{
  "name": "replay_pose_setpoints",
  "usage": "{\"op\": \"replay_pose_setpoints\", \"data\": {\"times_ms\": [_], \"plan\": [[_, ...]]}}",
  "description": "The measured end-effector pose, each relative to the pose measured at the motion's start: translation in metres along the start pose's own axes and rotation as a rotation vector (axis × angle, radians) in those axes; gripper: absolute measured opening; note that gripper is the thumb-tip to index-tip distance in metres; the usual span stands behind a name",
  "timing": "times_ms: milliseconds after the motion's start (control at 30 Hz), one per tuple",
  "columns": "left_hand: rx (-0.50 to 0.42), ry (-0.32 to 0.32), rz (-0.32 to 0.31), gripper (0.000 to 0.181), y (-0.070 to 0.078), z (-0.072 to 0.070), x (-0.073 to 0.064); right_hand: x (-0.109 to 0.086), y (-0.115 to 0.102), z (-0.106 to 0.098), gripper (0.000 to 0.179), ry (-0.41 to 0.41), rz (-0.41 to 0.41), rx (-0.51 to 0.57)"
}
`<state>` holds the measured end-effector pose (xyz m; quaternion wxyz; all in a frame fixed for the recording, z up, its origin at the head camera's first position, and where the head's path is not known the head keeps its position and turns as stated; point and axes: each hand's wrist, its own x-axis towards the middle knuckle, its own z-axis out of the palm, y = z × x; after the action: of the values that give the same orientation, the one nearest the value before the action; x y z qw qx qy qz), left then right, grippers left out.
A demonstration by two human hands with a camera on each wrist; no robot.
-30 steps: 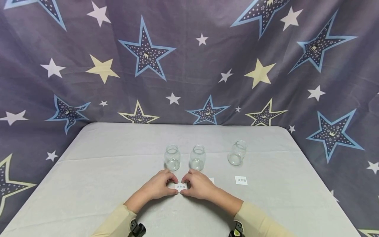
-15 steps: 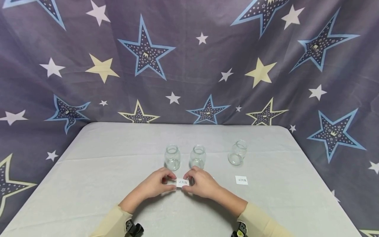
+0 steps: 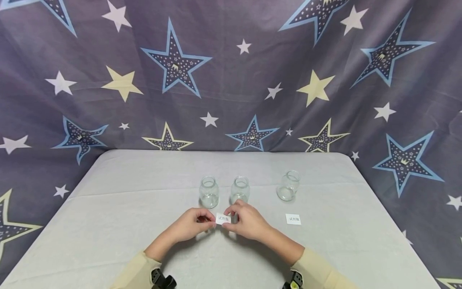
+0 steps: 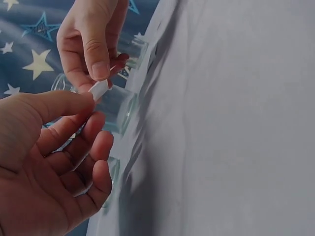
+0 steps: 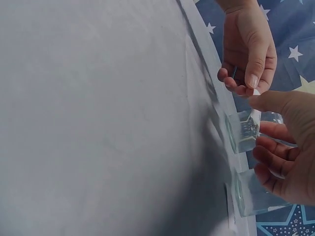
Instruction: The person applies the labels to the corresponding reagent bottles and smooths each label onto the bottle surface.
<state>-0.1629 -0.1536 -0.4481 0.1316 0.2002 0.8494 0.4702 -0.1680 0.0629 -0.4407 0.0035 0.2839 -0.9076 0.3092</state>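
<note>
A small white paper label point(image 3: 223, 218) with handwritten characters is held up between my two hands. My left hand point(image 3: 195, 222) pinches its left end between thumb and forefinger. At the right end, my right hand point(image 3: 249, 220) pinches it in the same way. Just beyond the hands, two clear glass jars stand upright: the left jar point(image 3: 209, 196) and the middle jar point(image 3: 240, 188), whose lower part my right hand partly covers. Seen edge-on in the left wrist view, the label point(image 4: 100, 89) spans the gap between both thumbs.
Farther right a third glass jar point(image 3: 287, 188) stands on the pale cloth-covered table point(image 3: 119, 224). A second white label point(image 3: 293, 219) lies in front of it. Behind the table hangs a dark curtain point(image 3: 223, 92) printed with stars.
Both hands have lifted the label slightly and moved it away from me, towards the jars. Another label beside my right hand, partly visible before, is now hidden. The jars stay put.
</note>
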Motion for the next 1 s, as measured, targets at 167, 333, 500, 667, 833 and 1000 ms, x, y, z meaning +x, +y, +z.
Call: {"op": "replay_pose_setpoints", "data": {"times_ms": [167,333,500,667,833,1000], "plan": [[-0.057,0.003,-0.004,0.014,0.003,0.0,0.0,-0.002,0.001,-0.001,0.027,0.022,-0.008,0.009],[-0.11,0.03,-0.043,0.016,0.005,0.0,0.0,-0.005,0.0,-0.003,0.028,0.094,-0.021,0.019],[-0.134,0.081,-0.058,0.018,0.008,0.0,0.001,-0.007,-0.002,-0.004,0.029,0.16,-0.037,0.016],[-0.12,0.114,-0.086,0.018,0.008,0.002,0.002,-0.009,-0.004,-0.004,0.024,0.243,-0.062,0.027],[-0.104,0.13,-0.093,0.016,0.009,0.006,0.003,-0.011,-0.006,-0.003,0.013,0.26,-0.092,0.017],[-0.091,0.103,-0.05,0.015,0.012,0.008,0.004,-0.013,-0.008,-0.002,0.01,0.226,-0.093,0.013]]}}
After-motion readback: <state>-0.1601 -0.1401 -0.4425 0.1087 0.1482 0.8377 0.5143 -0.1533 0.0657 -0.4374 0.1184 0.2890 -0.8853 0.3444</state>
